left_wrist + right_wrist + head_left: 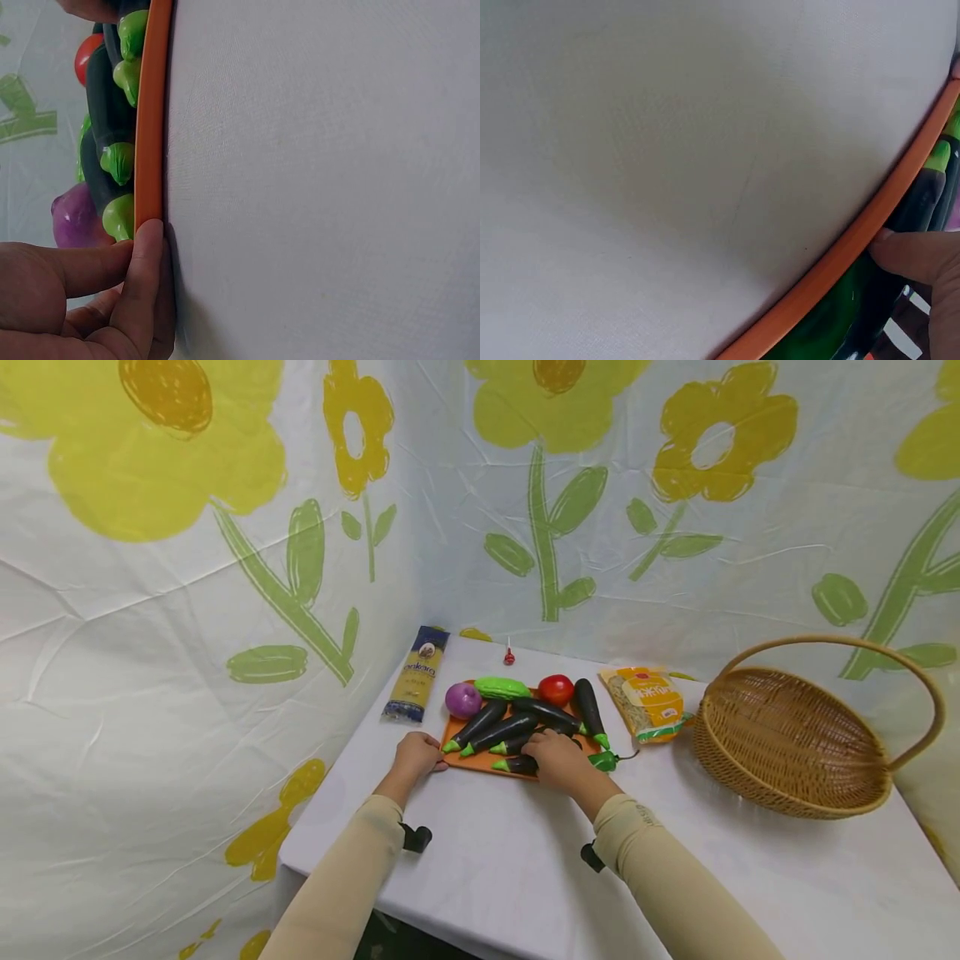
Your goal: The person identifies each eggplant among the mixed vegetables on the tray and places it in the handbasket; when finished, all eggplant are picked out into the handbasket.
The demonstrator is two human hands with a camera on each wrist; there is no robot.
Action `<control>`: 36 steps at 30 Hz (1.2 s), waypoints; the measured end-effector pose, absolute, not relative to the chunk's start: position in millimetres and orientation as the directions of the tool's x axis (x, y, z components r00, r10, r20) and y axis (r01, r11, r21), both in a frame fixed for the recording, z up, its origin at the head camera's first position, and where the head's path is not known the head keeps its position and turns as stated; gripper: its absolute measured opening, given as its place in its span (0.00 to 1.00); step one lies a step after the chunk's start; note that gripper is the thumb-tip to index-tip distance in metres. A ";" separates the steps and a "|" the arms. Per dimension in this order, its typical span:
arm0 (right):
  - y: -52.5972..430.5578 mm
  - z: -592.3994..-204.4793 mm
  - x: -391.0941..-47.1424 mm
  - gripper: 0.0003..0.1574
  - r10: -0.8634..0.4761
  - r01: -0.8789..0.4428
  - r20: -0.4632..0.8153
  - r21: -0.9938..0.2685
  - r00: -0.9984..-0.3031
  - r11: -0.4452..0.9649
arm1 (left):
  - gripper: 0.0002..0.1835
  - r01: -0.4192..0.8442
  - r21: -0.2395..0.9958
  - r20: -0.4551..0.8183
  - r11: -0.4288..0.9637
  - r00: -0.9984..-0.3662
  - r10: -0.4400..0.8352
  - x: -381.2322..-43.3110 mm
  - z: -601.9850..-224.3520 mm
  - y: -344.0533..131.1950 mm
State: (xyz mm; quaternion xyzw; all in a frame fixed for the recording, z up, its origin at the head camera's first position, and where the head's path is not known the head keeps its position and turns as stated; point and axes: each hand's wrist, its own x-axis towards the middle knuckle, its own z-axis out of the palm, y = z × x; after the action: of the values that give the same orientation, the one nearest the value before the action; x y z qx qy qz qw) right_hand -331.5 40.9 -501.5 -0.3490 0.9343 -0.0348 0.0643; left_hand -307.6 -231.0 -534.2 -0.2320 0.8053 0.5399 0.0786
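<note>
The left hand [417, 756] pinches the near left corner of the orange tray [472, 763] between its fingers. The right hand [561, 760] reaches over the tray, thumb touching the nearest eggplant [517, 765]; whether its other fingers close on it, I cannot tell. Just right of those fingers lies a green pepper [603, 761]; beyond the left fingers, an onion [463, 700].
</note>
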 end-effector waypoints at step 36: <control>62.4 -435.4 -332.6 0.27 -0.597 -0.594 0.013 -0.109 -0.802 0.797 | 0.09 -0.442 0.816 -0.356 0.372 -0.892 -0.279 -305.5 -533.5 -229.1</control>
State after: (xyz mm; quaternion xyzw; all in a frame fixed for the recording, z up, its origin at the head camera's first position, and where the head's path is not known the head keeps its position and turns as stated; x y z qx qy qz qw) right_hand -332.6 62.4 -435.4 -0.3141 0.9478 -0.0540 0.0112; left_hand -305.5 -229.1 -533.5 -0.2187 0.8244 0.5160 0.0792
